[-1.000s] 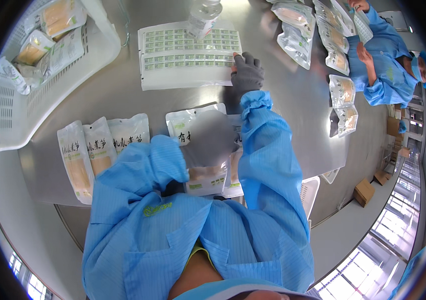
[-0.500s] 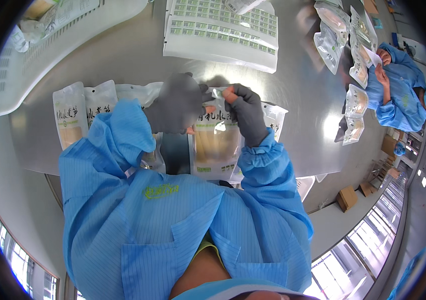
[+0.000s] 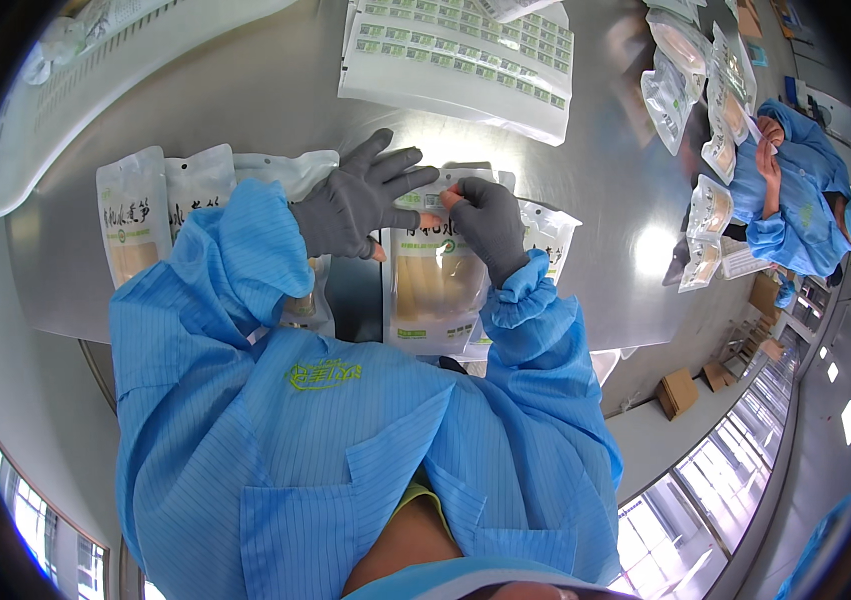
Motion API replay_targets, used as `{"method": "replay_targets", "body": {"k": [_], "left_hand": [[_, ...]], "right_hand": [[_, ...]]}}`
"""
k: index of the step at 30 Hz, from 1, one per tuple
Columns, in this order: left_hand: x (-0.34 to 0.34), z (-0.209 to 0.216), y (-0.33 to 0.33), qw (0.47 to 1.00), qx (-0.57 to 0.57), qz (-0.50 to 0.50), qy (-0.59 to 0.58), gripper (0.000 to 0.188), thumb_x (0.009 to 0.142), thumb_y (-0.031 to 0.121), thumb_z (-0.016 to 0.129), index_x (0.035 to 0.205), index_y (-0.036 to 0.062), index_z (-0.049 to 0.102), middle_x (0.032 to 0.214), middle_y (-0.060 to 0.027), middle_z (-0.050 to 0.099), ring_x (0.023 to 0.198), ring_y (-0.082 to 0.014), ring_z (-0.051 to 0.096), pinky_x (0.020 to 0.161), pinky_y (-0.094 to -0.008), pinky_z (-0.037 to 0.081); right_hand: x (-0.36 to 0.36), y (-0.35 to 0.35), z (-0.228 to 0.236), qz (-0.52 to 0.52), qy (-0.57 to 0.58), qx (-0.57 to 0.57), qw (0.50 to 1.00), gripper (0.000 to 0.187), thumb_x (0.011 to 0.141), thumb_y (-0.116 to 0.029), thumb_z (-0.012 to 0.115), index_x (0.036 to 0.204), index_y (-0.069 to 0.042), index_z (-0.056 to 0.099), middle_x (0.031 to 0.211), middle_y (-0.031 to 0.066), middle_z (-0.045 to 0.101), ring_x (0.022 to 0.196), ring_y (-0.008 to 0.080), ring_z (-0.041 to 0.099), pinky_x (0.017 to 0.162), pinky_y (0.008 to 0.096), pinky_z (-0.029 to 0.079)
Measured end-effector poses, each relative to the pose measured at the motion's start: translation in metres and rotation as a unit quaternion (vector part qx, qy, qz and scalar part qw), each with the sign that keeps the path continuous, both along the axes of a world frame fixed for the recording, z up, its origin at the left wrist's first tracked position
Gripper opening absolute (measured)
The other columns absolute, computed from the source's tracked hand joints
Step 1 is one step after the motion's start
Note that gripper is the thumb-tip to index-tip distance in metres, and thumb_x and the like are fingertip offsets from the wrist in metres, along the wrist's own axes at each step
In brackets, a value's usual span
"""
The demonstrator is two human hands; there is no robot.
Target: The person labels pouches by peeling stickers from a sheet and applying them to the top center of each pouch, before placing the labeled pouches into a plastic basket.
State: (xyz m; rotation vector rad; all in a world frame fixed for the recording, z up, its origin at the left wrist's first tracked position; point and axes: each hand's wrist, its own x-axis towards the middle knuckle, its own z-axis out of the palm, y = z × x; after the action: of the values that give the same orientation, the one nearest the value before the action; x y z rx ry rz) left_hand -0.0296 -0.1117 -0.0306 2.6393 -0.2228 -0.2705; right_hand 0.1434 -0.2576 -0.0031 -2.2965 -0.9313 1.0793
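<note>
My left hand (image 3: 356, 200), in a grey glove, lies with fingers spread over the top left of a clear pouch (image 3: 434, 295) with pale yellow contents, its thumb at the pouch's left edge. My right hand (image 3: 486, 222), also gloved, pinches a small white label (image 3: 433, 204) against the pouch's top band. The fingertips of both hands meet there. The pouch lies lengthwise on the steel table (image 3: 246, 100) just in front of my chest.
A white sheet of small labels (image 3: 456, 50) lies further back. More pouches lie to the left (image 3: 131, 215) and right (image 3: 549, 235). A white tray (image 3: 96, 50) sits at far left. A co-worker in blue (image 3: 796, 210) handles pouches (image 3: 691, 70) at the right.
My right hand came back from the label sheet to the pouch. Both hands have closed in on the pouch's top, fingertips now together at the label.
</note>
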Motion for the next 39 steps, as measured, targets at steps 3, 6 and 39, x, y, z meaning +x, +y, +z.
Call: {"method": "replay_targets", "body": {"k": [3,6,39], "left_hand": [[0.000,0.001,-0.001,1.000,0.016,-0.004,0.008,0.070,0.067,0.056,0.074,0.132,0.0334,0.058,0.158,-0.0109,0.023,0.147,-0.0312,0.015,0.118,-0.0600,0.005],[0.000,0.002,-0.002,1.000,0.026,-0.001,0.015,0.069,0.067,0.054,0.074,0.131,0.0333,0.059,0.158,-0.0108,0.024,0.147,-0.0310,0.015,0.118,-0.0597,0.005],[-0.052,0.013,-0.013,0.979,-0.027,0.074,-0.187,0.040,0.060,0.033,0.074,0.087,0.0050,0.064,0.105,-0.0121,0.060,0.112,-0.0308,0.053,0.113,-0.0583,0.026]], "right_hand": [[-0.002,0.001,0.001,0.008,-0.016,-0.009,1.000,0.025,0.084,-0.026,0.064,0.089,-0.003,0.070,0.070,0.0167,0.066,0.066,0.0304,0.066,0.064,0.0389,0.050],[-0.004,0.005,0.007,0.019,-0.032,-0.023,0.999,0.024,0.083,-0.027,0.064,0.087,-0.004,0.070,0.071,0.0185,0.065,0.069,0.0341,0.066,0.064,0.0411,0.050],[0.006,-0.001,-0.011,0.057,-0.122,-0.030,0.990,0.055,0.077,-0.044,0.075,0.117,-0.012,0.058,0.084,0.0077,0.069,0.080,0.0300,0.069,0.071,0.0420,0.052]]}}
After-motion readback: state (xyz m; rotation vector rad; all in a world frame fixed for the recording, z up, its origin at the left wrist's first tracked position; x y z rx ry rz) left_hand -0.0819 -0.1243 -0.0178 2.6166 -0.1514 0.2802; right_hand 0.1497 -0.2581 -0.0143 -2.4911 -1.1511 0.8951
